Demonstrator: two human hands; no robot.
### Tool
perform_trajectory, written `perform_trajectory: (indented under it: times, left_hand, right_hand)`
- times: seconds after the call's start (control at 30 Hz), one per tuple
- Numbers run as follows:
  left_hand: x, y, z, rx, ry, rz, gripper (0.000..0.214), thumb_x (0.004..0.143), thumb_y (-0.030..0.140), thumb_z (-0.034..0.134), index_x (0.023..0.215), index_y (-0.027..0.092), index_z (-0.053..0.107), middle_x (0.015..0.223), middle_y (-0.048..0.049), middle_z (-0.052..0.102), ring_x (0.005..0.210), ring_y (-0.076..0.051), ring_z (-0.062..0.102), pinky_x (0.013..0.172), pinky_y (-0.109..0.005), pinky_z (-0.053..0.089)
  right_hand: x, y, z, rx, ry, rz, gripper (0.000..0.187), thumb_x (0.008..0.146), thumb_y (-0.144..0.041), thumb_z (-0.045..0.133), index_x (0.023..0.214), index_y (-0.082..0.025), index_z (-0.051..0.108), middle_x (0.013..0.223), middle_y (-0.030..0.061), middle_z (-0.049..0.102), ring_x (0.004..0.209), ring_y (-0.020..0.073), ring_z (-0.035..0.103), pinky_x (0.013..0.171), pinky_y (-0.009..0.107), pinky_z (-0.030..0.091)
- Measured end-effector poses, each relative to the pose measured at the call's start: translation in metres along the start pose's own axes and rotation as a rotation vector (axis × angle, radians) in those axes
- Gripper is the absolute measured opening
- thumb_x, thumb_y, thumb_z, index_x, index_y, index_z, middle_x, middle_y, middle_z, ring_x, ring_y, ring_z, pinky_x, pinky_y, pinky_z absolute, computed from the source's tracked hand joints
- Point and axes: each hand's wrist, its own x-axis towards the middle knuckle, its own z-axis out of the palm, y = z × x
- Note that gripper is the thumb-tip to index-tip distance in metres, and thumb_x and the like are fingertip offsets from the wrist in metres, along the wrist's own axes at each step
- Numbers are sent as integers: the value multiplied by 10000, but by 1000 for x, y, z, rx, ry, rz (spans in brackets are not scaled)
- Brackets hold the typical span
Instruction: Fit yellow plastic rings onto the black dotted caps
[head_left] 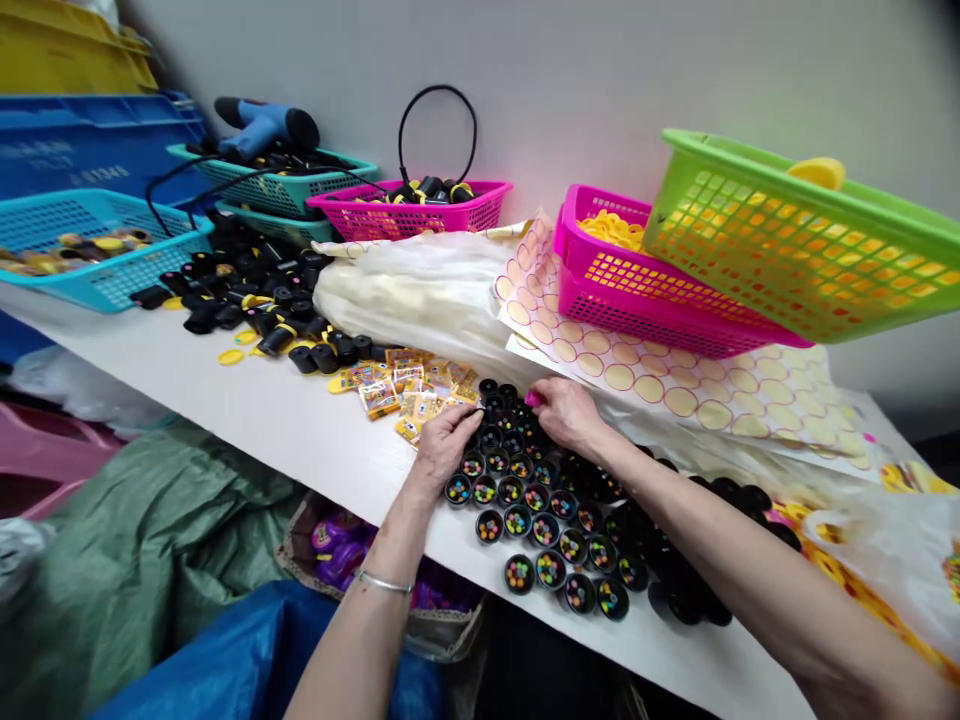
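Note:
Rows of small round black cups (510,490) stand on the white table, many with colourful beads or candy-like balls in them. My left hand (445,442) is at the far left side of the rows, its thumb and fingers drawn together against the cups there; what they pinch, if anything, is too small to make out. Over the back of the same group, my right hand (568,412) grips a small bright pink piece (533,398) between thumb and fingertips. Small yellow printed packets (380,398) lie in a loose pile beyond my left hand.
Black cylinders with yellow rings (277,335) are heaped at the left, near a turquoise basket (105,285). Along the wall stand a pink basket (420,218), another pink basket (637,315) and a tilted green basket (795,240). A blue heat-gun-like tool (262,130) rests on baskets.

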Motion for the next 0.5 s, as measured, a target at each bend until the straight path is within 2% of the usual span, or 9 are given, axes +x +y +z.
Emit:
perform_trajectory:
  times: [0.13, 0.3, 0.4, 0.5]
  left_hand:
    - [0, -1, 0, -19, -3, -11, 319, 755, 423, 589, 929, 171, 682, 895, -29, 679, 843, -163, 596, 770, -254, 450]
    - [1, -1, 1, -37, 19, -14, 318, 730, 429, 609, 895, 171, 693, 872, -33, 682, 837, -177, 596, 773, -273, 461]
    - [2, 0, 1, -40, 17, -26, 322, 725, 429, 614, 894, 168, 694, 858, -36, 682, 828, -177, 595, 757, -274, 468]
    - [1, 2, 0, -33, 19, -53, 329, 723, 430, 620, 908, 168, 693, 871, -38, 684, 825, -174, 598, 746, -269, 471]
  right_hand:
    - [-4, -11, -3, -270, -44, -65, 233, 729, -132, 434, 843, -199, 627, 903, 64, 603, 824, 203, 563, 605, 271, 349]
    - [-5, -15, -5, -294, -55, -91, 260, 700, -118, 439, 866, -192, 624, 922, 72, 590, 860, 208, 552, 629, 269, 359]
    - [-4, -7, -4, -82, -23, -49, 248, 698, -113, 442, 839, -191, 631, 904, 57, 603, 849, 193, 549, 662, 267, 373]
    - [-5, 4, 0, 387, 18, 4, 177, 674, -153, 507, 795, -175, 634, 803, 23, 623, 791, 163, 544, 692, 259, 394]
